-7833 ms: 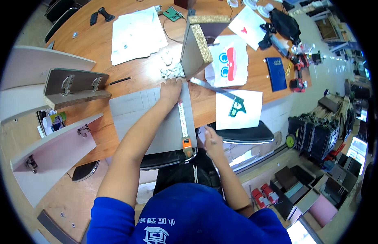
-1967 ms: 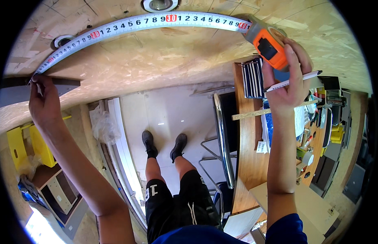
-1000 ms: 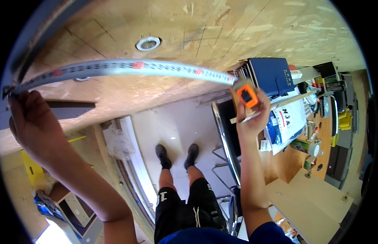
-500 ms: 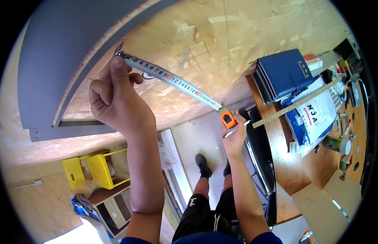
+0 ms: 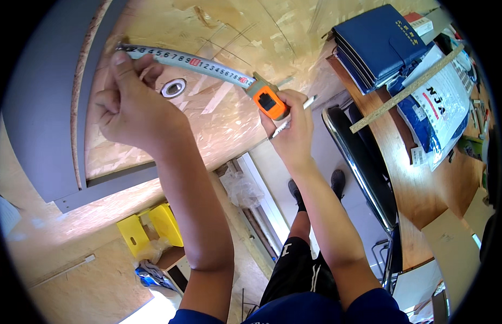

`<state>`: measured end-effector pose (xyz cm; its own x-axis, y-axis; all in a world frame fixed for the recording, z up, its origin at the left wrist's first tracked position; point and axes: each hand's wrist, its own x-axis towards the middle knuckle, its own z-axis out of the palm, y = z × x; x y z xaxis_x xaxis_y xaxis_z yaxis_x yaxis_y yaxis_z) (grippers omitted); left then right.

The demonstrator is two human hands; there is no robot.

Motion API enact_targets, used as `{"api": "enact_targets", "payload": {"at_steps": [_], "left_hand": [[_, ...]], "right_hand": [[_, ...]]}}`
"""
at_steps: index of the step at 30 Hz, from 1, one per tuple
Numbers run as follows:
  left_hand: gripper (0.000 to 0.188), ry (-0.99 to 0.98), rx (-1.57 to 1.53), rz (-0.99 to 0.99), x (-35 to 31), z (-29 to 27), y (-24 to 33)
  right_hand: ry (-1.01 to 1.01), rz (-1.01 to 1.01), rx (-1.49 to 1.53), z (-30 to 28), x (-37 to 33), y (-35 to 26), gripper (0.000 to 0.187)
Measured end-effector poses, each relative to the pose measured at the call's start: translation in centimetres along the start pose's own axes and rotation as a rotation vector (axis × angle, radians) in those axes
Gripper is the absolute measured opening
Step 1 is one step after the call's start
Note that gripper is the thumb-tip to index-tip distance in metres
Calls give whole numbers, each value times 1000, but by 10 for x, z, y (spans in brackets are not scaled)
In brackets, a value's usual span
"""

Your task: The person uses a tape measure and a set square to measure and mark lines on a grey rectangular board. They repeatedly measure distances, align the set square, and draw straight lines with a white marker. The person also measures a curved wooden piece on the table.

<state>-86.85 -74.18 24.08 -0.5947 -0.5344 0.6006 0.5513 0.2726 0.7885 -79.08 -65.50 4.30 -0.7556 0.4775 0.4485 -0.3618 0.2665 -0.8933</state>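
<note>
Between my hands stretches the white blade (image 5: 210,66) of a tape measure, slightly bowed, along a wood-chip board wall. The thumb and fingers of my left hand (image 5: 137,102) pinch its hooked end, close to the chipboard edge of a grey panel (image 5: 43,102). My right hand (image 5: 294,129) grips the orange and black tape measure case (image 5: 268,101). A slim white pen-like stick (image 5: 280,128) also lies through the fingers of that hand. Below the blade, a round metal-rimmed hole (image 5: 173,88) shows in the board.
On the right, a wooden desk (image 5: 418,227) carries blue folders (image 5: 377,46), a plastic-wrapped package (image 5: 431,108) and a narrow wooden strip (image 5: 407,89). A black chair (image 5: 361,162) stands beside it. Lower left are a yellow stool (image 5: 135,235) and crumpled clear plastic (image 5: 241,189).
My right hand with the case has moved up and left, nearer my left hand, so less blade shows. My left hand has shifted left, toward the grey panel. The whole view has turned.
</note>
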Motion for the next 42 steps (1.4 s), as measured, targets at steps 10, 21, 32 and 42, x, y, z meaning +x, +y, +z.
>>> {"api": "enact_targets", "payload": {"at_steps": [10, 21, 32, 42], "left_hand": [[39, -42, -24, 114, 14, -2, 1], [28, -116, 52, 233, 13, -4, -1], [34, -147, 85, 234, 17, -4, 0], [34, -157, 77, 210, 15, -7, -2]], "right_hand": [[18, -33, 59, 17, 9, 0, 44], [148, -66, 41, 43, 0, 18, 59], [103, -72, 19, 47, -5, 30, 54], [10, 31, 121, 23, 4, 5, 54]]}}
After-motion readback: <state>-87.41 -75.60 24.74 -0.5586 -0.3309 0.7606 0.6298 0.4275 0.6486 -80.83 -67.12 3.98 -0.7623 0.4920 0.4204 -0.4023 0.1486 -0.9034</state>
